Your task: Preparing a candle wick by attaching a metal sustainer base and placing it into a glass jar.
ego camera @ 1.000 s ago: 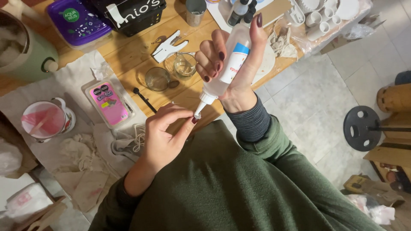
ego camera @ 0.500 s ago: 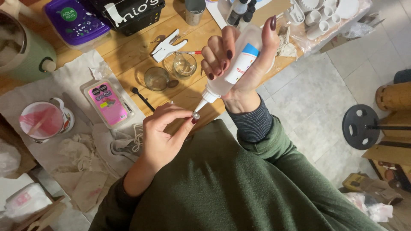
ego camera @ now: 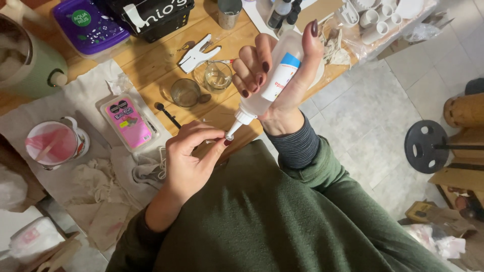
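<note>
Barely any shift since a moment ago: the right hand (ego camera: pixel 282 85) still wraps around the white squeeze bottle (ego camera: pixel 269 83), tilted nozzle-down over the wooden table (ego camera: pixel 151 65). Left hand (ego camera: pixel 189 161) keeps its fingertips (ego camera: pixel 219 136) pinched tight at the bottle's nozzle tip (ego camera: pixel 231 135). Two small glass cups (ego camera: pixel 201 85) sit just beyond, a pink package (ego camera: pixel 128 122) to the left.

Squeeze bottle (ego camera: pixel 275 83) tilted nozzle-down in right hand (ego camera: pixel 282 75), over wooden table (ego camera: pixel 151 60) edge. Left hand (ego camera: pixel 191 158) below it, fingertips at the nozzle tip. Two glass cups (ego camera: pixel 201 85) stand side by side on table, behind left hand. Flat packet (ego camera: pixel 128 122) lies on cloth (ego camera: pixel 75 100), mug (ego camera: pixel 53 143) left of packet
</note>
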